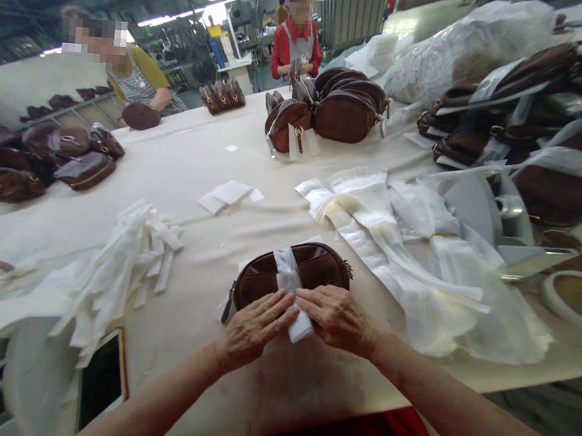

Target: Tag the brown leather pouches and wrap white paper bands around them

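Head view, item by item.

1. Your left hand (256,328) and right hand (336,317): both lie palm down with fingers extended and close together. The fingertips meet on the white paper strip (289,278), pressing it rather than gripping it.
2. Brown leather pouch (317,266): lies on the table (199,165) directly under and just beyond your fingertips. It appears closed, with a zip pull (226,306) hanging at the end beside your left hand. You cannot tell what it contains. The strip wraps over its middle.
3. Loose white strips (129,253): heaped well left of your left hand.
4. Clear plastic sleeves (418,253): spread flat, just right of your right hand. They look empty.
5. Dark-screened device (103,381): near your left forearm.
6. Small white paper squares (227,192): beyond the pouch.
7. Stacked brown bags (345,112): far ahead of both hands. One carries a pale hang tag (296,142), its print too small to read.
8. More brown bags (51,155): far left.
9. Wrapped brown bags (527,115): piled far right.
10. Two co-workers beyond the table: a person in red (296,45) and a person in a checked apron (146,81).
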The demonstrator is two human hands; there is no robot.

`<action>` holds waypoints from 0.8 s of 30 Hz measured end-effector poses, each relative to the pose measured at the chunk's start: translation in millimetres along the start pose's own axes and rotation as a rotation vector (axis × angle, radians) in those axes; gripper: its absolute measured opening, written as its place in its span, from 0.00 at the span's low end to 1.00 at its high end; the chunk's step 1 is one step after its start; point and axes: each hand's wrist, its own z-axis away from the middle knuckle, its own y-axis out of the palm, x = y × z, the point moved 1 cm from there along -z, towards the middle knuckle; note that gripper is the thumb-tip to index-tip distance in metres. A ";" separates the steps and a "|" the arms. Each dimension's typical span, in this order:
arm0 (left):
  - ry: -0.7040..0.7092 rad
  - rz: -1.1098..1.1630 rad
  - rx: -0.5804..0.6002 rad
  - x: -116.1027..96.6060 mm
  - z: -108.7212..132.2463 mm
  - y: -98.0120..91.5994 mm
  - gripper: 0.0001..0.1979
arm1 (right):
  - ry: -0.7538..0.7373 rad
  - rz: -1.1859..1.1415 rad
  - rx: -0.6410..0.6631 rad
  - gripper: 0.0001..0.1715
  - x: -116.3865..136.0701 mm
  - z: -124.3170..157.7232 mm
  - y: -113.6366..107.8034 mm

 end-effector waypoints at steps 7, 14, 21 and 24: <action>0.070 -0.099 0.071 -2.5 1.0 -1.5 0.22 | -0.043 0.037 -0.101 0.18 1.0 12.8 10.5; 0.042 -0.081 0.203 -1.1 -4.4 -12.6 0.29 | -0.017 0.009 -0.108 0.18 0.5 11.2 9.1; 0.054 -0.196 0.018 -11.7 -3.1 0.3 0.21 | -0.031 0.037 -0.107 0.18 2.2 11.2 9.1; 0.027 -0.183 -0.052 -13.3 -1.5 6.1 0.19 | -0.038 0.052 -0.110 0.18 3.7 14.4 11.4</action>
